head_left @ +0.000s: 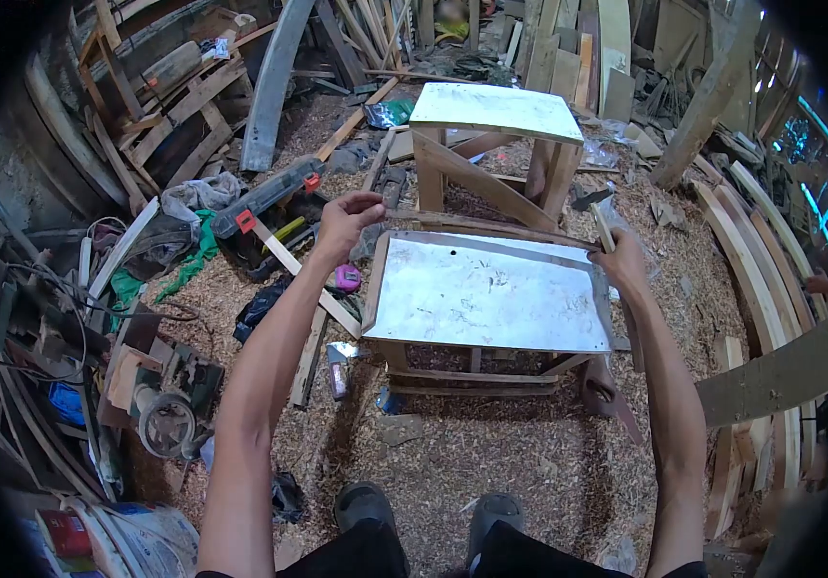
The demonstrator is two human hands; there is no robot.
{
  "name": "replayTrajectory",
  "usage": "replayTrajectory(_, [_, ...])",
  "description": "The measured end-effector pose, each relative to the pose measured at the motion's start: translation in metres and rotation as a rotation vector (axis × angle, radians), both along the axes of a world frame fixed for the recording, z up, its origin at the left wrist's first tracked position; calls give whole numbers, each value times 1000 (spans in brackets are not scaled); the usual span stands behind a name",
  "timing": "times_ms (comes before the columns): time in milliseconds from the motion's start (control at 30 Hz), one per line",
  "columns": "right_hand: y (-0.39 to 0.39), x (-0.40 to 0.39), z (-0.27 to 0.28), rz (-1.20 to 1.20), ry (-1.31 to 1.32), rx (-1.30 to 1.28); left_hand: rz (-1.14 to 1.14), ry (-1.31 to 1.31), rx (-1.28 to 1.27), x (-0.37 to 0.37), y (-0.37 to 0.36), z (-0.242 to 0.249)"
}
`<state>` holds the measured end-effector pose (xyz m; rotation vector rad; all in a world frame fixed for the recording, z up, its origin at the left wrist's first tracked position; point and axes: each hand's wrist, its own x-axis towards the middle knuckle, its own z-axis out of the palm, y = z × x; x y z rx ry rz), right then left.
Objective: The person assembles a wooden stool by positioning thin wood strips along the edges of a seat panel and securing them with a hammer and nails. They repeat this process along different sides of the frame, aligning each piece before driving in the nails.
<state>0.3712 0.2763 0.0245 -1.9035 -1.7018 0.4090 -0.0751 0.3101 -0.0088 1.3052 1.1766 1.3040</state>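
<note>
My left hand (346,223) is raised beside the far left corner of a low wooden stand with a white top (491,294). Its fingers are bent, thumb and fingertips apart, and nothing shows between them. At the stand's far right corner, my right hand (623,260) grips a short, pale wood strip (604,229) that points up and away from me. The white top carries dark scuffs and a small black spot. Just behind it is a second white-topped stand (496,109) with a diagonal wooden brace (486,180).
Wood shavings cover the floor. On the left are an open toolbox (274,207), a pink tape measure (347,278) and a machine with a handwheel (167,425). Curved planks (756,260) lie to the right, near another person's hand (823,286). A post (708,106) leans behind.
</note>
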Motion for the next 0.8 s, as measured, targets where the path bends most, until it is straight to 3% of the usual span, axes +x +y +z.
replayTrajectory(100, [1, 3, 3, 24, -53, 6, 16, 69, 59, 0, 4, -2])
replayTrajectory(167, [-4, 3, 15, 67, 208, -170, 0, 57, 102, -3, 5, -5])
replayTrajectory(200, [-7, 2, 19, 67, 207, -169, -19, 43, 145, -2, 4, -5])
replayTrajectory(333, [-15, -2, 11, 83, 319, -39, -11, 51, 129, 2, 1, -4])
replayTrajectory(433, [-11, 0, 9, 72, 338, 32, 43, -101, 121, 5, 1, -3])
replayTrajectory(500, [-9, -1, 11, 67, 345, 25, -5, -290, -125, 0, 6, -2])
replayTrajectory(633, [-18, -4, 21, 57, 299, -46, -16, -254, -91, -1, 1, -2])
replayTrajectory(733, [-21, 3, 13, 97, 337, -31, 47, -67, -149, -2, -20, 15])
replayTrajectory(800, [-28, 9, 10, 125, 349, 15, -31, 290, -27, -7, -37, 24])
